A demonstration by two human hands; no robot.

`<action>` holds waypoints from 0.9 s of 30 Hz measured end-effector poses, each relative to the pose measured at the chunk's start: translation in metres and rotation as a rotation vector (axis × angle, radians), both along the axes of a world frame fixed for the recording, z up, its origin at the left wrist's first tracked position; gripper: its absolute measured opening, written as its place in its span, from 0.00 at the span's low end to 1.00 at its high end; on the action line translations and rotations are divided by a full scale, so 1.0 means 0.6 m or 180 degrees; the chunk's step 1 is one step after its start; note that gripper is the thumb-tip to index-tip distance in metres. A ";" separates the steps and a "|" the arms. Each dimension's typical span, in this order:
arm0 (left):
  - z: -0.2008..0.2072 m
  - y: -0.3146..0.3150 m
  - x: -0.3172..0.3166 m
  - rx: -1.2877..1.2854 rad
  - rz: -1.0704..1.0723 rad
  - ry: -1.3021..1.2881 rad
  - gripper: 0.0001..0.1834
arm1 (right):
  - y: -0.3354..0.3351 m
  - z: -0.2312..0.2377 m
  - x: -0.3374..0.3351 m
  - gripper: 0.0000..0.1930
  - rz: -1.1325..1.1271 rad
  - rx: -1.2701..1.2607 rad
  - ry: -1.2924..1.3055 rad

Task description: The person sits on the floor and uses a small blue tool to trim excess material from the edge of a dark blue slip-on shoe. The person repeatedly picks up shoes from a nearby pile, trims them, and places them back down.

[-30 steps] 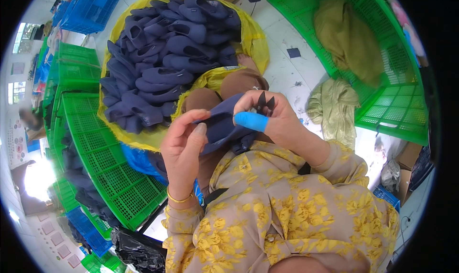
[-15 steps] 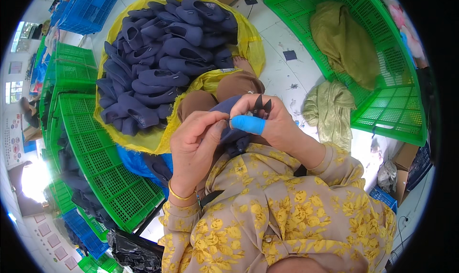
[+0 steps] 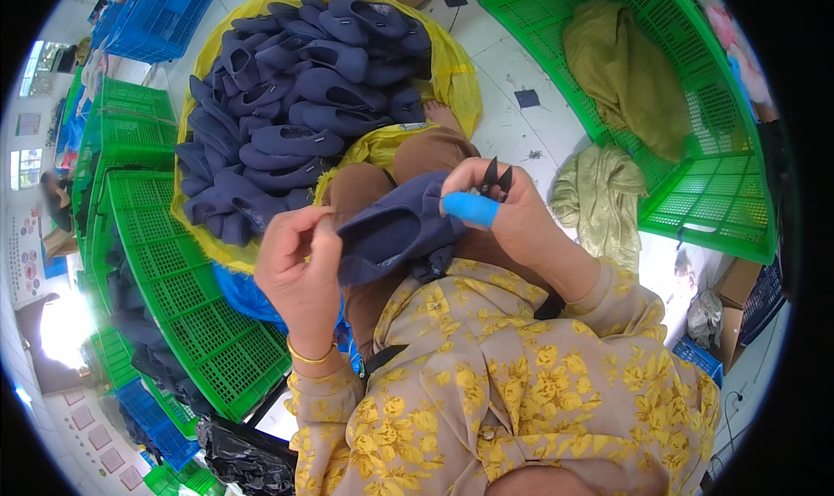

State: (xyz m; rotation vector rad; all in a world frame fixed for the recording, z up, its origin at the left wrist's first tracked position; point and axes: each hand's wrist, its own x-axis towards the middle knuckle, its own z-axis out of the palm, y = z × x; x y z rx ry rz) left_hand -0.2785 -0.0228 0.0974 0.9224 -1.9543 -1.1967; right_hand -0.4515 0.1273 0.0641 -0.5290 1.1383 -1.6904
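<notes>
A dark blue fabric slipper (image 3: 401,227) lies across my lap, its opening facing up. My right hand (image 3: 514,216), with blue tape round the thumb, grips one end of it. Out of the same hand stick the black pointed blades of small thread snips (image 3: 497,176). Beside the slipper's other end is my left hand (image 3: 295,270), thumb and forefinger pinched together. Whatever lies in that pinch is too small to make out. Beneath the slipper, a dark knotted bit of cloth (image 3: 433,266) shows at my waist.
Ahead to the left, a yellow sack (image 3: 456,70) holds a heap of similar slippers (image 3: 300,105). Green crates (image 3: 187,296) stand along my left side. On the right, another green crate (image 3: 721,196) contains olive cloth (image 3: 621,79); a pale green cloth (image 3: 599,196) hangs near it.
My left hand has drawn away to the left from my right hand, still pinched. The slipper now shows its opening between them. My right hand has shifted slightly right.
</notes>
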 end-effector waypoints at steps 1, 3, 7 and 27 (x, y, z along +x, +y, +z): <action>-0.005 -0.007 0.009 -0.0059 0.0087 -0.0007 0.05 | 0.004 -0.001 -0.004 0.01 -0.0029 0.0022 -0.0098; -0.015 -0.022 0.024 -0.0168 0.0250 0.0079 0.06 | 0.014 -0.018 -0.014 0.01 -0.0116 0.0155 -0.0096; -0.013 -0.040 0.046 -0.0177 0.0764 0.0110 0.04 | 0.028 -0.041 -0.024 0.01 -0.0361 0.0323 -0.0200; -0.089 -0.197 0.238 0.3095 0.0804 0.2639 0.05 | 0.091 -0.138 -0.061 0.10 -0.0500 0.1035 -0.0511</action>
